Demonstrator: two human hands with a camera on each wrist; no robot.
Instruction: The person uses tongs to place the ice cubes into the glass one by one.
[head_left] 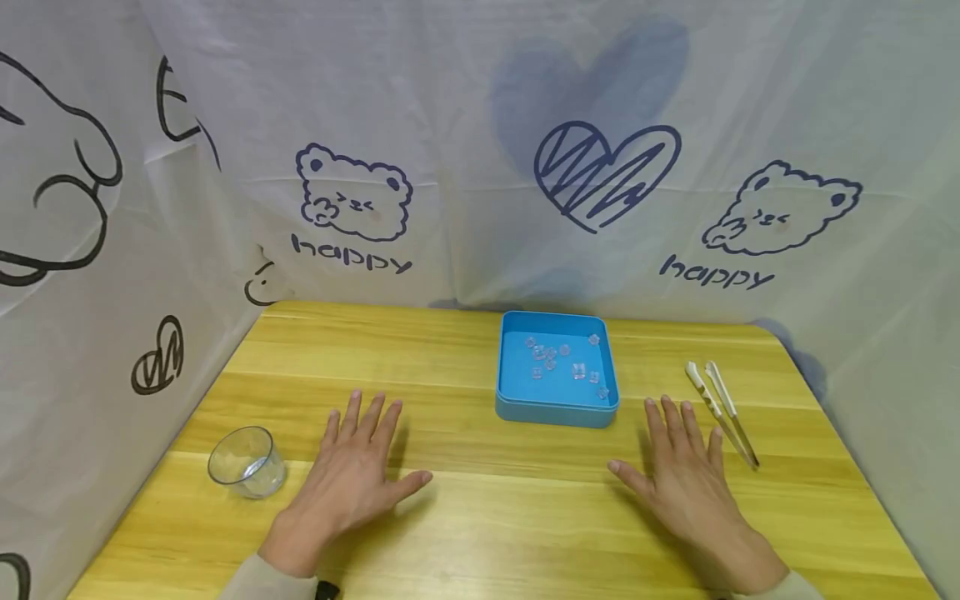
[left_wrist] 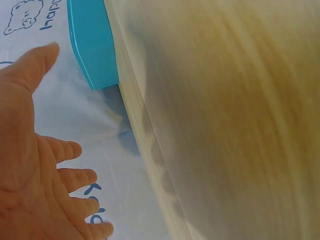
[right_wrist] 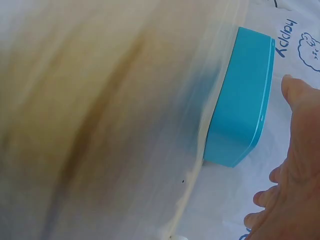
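My left hand is spread palm down over the wooden table, holding nothing. Just to its left stands an upright clear glass cup. On the other side my right hand, also spread and holding nothing, is nearest to white-handled metal tweezers lying to its right. Between the hands and farther back is a blue square box without a lid. Several small clear crystal-like pieces are scattered on its floor. In the wrist views, both the left palm and right hand appear with straight fingers.
The wooden table has a pale yellow grain. A white cloth printed with bears, hearts and "happy" hangs behind its back edge, and more cloth hangs along the left side.
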